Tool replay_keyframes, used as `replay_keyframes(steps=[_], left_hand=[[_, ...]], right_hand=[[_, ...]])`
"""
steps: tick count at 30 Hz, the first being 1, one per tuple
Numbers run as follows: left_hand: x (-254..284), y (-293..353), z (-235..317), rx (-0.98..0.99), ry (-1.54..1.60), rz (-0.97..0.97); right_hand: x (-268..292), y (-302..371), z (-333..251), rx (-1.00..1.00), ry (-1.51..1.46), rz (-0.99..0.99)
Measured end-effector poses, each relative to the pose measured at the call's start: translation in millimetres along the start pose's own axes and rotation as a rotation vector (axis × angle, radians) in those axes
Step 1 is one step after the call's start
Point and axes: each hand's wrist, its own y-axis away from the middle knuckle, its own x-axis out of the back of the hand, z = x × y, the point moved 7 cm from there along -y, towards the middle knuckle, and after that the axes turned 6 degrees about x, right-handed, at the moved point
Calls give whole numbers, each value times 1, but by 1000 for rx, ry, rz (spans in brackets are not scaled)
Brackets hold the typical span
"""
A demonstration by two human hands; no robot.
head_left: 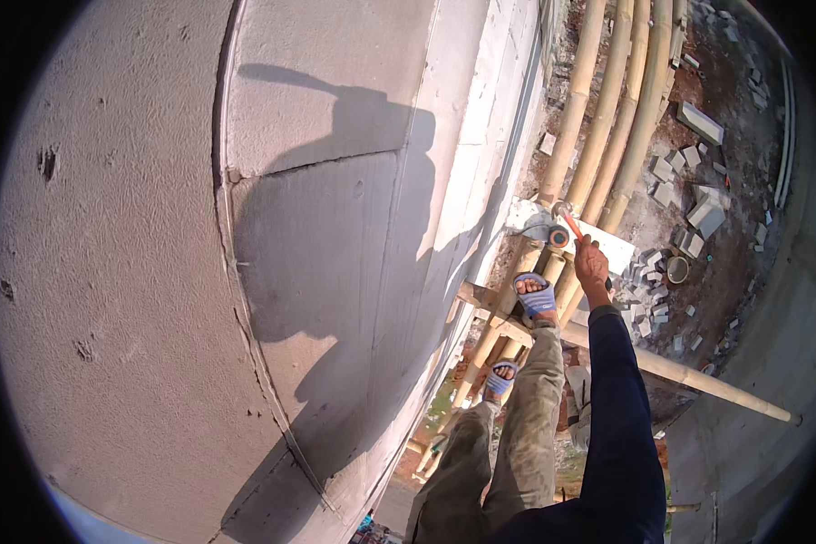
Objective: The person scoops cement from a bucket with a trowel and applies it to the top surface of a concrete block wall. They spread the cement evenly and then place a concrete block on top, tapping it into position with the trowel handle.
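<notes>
Orange-handled tool (571, 223) in the right hand (591, 262), fingers closed round its grip, its small head hard to make out. The dark-sleeved arm (618, 399) reaches nearly straight ahead. Close by is a round orange-and-dark thing (559, 238); a white slab (618, 253) lies by bamboo poles (639, 150). Leftward, a rough grey wall (118, 272) carries a shadow (335, 236); rightward, broken blocks (705, 216) litter reddish ground (730, 258). The left hand's state I cannot tell.

Open air outside the right hand (592, 265), wall (118, 272) leftward, bamboo poles (647, 100) below.
</notes>
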Motion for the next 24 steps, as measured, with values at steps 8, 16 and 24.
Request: replay_keyframes(steps=[8,16,24], left_hand=[[72,-7,-59,-163,1,-63],[97,50,-70,-334,548,259],[182,242,-165,-134,773,632]], right_hand=[[126,212,-65,-71,-191,20],[288,336,-158,668,268,-366],[437,432,-316,940,795,-555]])
